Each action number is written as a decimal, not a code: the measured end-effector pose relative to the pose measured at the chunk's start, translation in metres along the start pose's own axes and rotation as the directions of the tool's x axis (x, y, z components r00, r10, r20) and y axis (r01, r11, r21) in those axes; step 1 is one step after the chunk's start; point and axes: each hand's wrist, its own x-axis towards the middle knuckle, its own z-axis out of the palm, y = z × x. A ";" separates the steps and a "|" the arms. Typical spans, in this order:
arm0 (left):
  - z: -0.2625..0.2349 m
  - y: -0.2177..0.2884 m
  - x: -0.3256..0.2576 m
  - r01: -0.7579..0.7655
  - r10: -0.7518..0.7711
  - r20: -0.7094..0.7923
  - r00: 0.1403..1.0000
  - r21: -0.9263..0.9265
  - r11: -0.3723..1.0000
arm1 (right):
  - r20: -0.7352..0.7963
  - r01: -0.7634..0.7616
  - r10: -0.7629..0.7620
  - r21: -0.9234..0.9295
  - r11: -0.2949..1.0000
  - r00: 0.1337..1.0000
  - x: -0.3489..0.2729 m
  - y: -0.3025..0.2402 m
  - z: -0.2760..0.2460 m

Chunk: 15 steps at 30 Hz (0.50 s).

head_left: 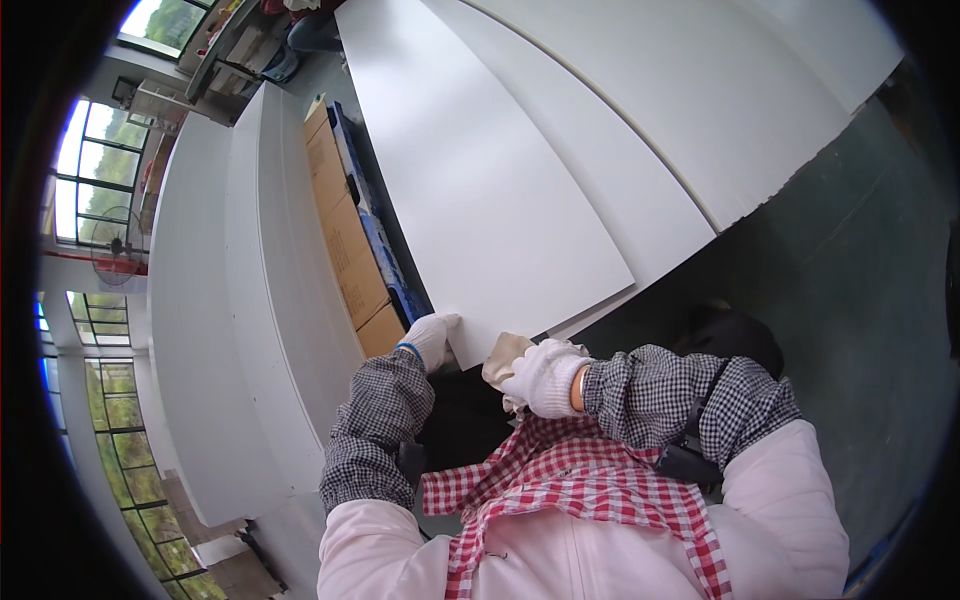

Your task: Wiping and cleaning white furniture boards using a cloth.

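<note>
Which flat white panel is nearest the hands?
The rectangular white panel directly ahead: its near corner sits between white-gloved left hand and right hand; other panels lie farther off.

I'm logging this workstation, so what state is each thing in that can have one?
Left hand: gloved, at the top panel's near left corner
Right hand: gloved, holding the cloth
Cloth: crumpled
Top panel: lying flat, overlapping the panel below
Cardboard boxes: lined up
Fan: running or off, unclear

Smooth, glossy panel [480,190], wrinkled matt cloth [506,358], 2 knit gloves [546,380] (rough-looking), matt cardboard boxes [345,235].
</note>
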 end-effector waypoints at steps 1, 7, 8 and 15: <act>-0.003 -0.002 0.001 0.008 -0.008 -0.001 1.000 -0.008 1.000 | 0.025 -0.005 0.005 -0.010 1.000 1.000 -0.001 -0.001 -0.001; 0.004 -0.008 0.012 -0.054 0.052 -0.073 0.996 -0.021 0.998 | 0.021 -0.031 0.031 0.012 0.999 0.999 -0.002 -0.001 0.008; 0.009 -0.006 0.010 -0.072 0.070 -0.092 0.993 -0.012 0.997 | 0.020 -0.026 0.026 0.009 1.000 0.999 -0.004 -0.001 0.007; 0.006 -0.035 0.029 -0.043 0.126 -0.320 0.939 0.253 0.966 | -0.013 -0.022 0.021 -0.040 0.999 1.000 -0.019 -0.007 0.007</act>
